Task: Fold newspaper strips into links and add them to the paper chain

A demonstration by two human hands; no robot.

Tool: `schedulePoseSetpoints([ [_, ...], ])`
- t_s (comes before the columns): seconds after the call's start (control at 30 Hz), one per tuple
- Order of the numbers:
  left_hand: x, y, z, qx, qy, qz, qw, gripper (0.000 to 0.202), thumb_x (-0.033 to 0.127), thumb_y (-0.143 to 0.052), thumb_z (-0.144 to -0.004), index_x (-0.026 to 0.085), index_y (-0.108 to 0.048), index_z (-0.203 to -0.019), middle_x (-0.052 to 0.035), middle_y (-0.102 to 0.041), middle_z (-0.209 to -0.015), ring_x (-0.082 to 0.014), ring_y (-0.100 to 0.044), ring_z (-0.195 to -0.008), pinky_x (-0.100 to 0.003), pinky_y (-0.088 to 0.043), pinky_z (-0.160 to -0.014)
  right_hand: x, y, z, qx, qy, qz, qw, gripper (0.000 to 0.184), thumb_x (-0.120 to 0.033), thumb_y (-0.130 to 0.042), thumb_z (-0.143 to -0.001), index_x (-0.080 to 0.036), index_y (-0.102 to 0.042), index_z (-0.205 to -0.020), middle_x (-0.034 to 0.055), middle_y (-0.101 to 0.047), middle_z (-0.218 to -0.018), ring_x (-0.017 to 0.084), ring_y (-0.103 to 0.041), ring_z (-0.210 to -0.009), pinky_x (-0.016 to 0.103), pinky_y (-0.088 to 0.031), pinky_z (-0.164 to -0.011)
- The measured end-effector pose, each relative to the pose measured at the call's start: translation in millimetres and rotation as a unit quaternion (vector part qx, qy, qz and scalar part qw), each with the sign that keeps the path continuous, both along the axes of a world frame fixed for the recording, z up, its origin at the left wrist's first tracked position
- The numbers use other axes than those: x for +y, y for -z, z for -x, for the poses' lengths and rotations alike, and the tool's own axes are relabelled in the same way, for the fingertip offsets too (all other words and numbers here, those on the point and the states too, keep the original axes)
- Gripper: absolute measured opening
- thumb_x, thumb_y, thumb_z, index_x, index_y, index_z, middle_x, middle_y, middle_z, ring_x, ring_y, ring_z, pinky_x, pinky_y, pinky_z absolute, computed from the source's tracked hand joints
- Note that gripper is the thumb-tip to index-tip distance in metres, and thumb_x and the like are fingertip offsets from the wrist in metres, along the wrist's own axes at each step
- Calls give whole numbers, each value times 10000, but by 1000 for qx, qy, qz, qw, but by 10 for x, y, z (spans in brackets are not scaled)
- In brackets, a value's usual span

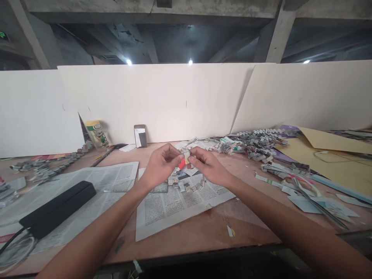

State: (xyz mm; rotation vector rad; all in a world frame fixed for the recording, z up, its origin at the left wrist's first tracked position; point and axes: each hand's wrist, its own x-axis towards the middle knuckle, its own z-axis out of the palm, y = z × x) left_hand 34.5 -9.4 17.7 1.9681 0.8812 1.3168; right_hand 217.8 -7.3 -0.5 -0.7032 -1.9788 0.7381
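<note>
Both hands meet over the middle of the table. My left hand (pixel 160 164) is closed, its thumb and fingers pinching a folded paper chain with a red piece (pixel 181 164) at its tip. From the other side my right hand (pixel 208 164) pinches the pale, yellowish end (pixel 187 156) of the same work. A curved length of folded paper chain (pixel 186 187), grey like newsprint, shows below the hands over a newspaper sheet (pixel 157 223). The fingers hide exactly how the pieces join.
A black case (pixel 59 207) with cables lies at left. A phone (pixel 140 136) and a yellow-lidded bottle (pixel 97 133) stand against white boards (pixel 162 100). Heaped paper chains (pixel 255 145), yellow card (pixel 343 174), scissors-like metal blades (pixel 319 205) and paper strips lie at right.
</note>
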Motion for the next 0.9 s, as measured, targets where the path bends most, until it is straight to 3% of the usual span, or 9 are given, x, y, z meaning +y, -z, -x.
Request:
schedulePoseSetpoints([
  [0.17,-11,35,-32,21,-11,-7,1000,197,304,-638,-763,160,-632,-897,-29,-659,-707,-149,-612,-648,-267,-497,-584,-74,105,73,-47,64,-50,996,184,-390,-416,-908,-209,-442,-890,6,-481,-771,140,-458,-649,275,-385,-590],
  [0.43,-127,81,-74,17,-13,-21,1000,175,290,-655,-750,160,-710,-852,-60,-720,-876,-200,-665,-802,-322,-545,-728,-167,93,110,52,-41,125,990,253,-421,-317,-929,-218,-404,-804,-61,-378,-587,98,-333,-473,239,-314,-493],
  [0.67,-191,101,-119,14,-5,-15,1000,121,241,-658,-741,158,-718,-805,-50,-724,-826,-188,-671,-762,-301,-551,-716,-147,117,132,96,-26,131,986,157,-239,-328,-873,-214,-392,-732,-59,-363,-557,105,-331,-468,246,-298,-479],
  [0.9,-200,145,-107,36,-6,-13,999,133,262,-630,-760,141,-679,-784,-65,-707,-820,-182,-659,-735,-305,-541,-687,-194,159,130,74,-1,147,986,131,-224,-324,-866,-209,-390,-753,-63,-375,-529,107,-346,-453,245,-293,-463],
])
